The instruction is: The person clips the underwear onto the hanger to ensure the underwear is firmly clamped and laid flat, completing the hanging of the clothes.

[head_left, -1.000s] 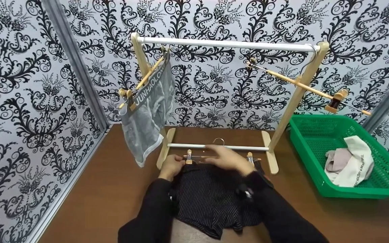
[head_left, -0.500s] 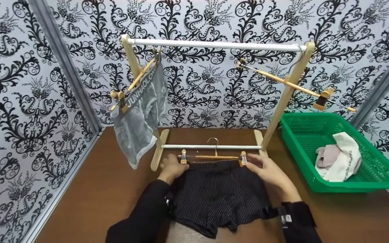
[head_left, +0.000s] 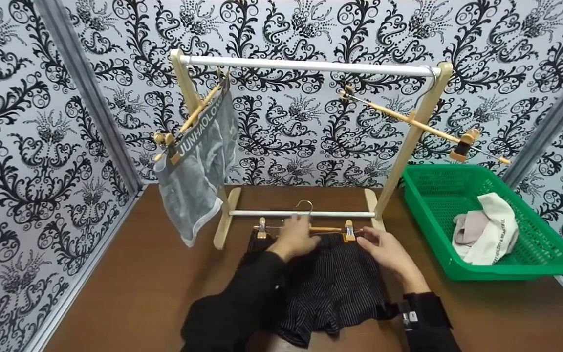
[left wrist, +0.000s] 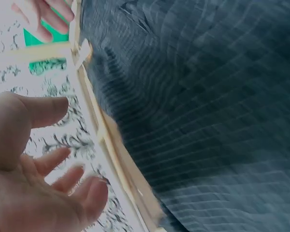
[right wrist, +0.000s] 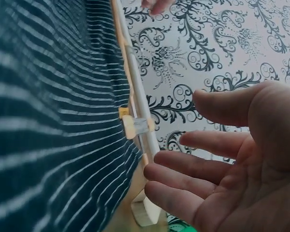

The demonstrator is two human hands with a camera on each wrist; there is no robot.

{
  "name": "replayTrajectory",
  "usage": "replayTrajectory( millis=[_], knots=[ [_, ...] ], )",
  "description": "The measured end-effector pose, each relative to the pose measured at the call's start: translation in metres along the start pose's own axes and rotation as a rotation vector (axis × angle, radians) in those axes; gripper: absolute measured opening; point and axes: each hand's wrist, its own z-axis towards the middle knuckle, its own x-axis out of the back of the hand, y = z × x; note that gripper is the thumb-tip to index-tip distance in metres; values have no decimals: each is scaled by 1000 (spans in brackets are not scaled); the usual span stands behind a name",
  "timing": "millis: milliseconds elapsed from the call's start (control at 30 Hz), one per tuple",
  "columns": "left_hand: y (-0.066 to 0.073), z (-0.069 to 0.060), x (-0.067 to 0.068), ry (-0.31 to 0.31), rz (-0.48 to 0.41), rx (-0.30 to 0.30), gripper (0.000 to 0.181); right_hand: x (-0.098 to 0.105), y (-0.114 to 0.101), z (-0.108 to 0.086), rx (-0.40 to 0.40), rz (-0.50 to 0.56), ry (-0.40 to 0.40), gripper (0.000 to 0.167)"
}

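Dark striped shorts [head_left: 342, 278] were laid on table [head_left: 130, 293], waistband [head_left: 333, 239] prob. gripped by L clip [head_left: 262, 229] & R clip [head_left: 349, 231]. L hand [head_left: 295, 238] was held over mid of hanger [head_left: 328, 229], fingers loosely spread; R hand [head_left: 386, 252] was held by R clip w/ fingers parted, nothing pinched. Clip bite was best tug-checked, waistband set level & hanger taken centrally, so slip risk was cut.

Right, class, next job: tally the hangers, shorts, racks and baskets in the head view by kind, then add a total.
Hangers: 3
Shorts: 2 pairs
Rack: 1
Basket: 1
Total: 7
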Motion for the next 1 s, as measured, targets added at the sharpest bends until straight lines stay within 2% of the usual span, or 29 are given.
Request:
replayTrajectory(
  millis=[133,300,367,433,667,867,1000],
  knots=[
    [24,14,-10,-37,26,-55,49,-1,6,5,-14,12,-6,53],
    [40,27,-29,-8,284,-78,37,-12,9,9,-22,18,12,52],
    [43,30,-36,-26,373,-72,37,-15,10,9,-26,21,19,51],
    [44,32,-42,-52,426,-66,40,-17,10,7,-42,30,20,48],
    [43,36,-53,-138,488,-50,45,-17,5,2,-73,40,-22,42],
    [40,40,-55,-110,475,-70,41,-18,4,4,-41,68,-13,40],
    [39,42,-56,-108,438,-78,40,-18,6,8,-92,176,-37,46]
  ],
)
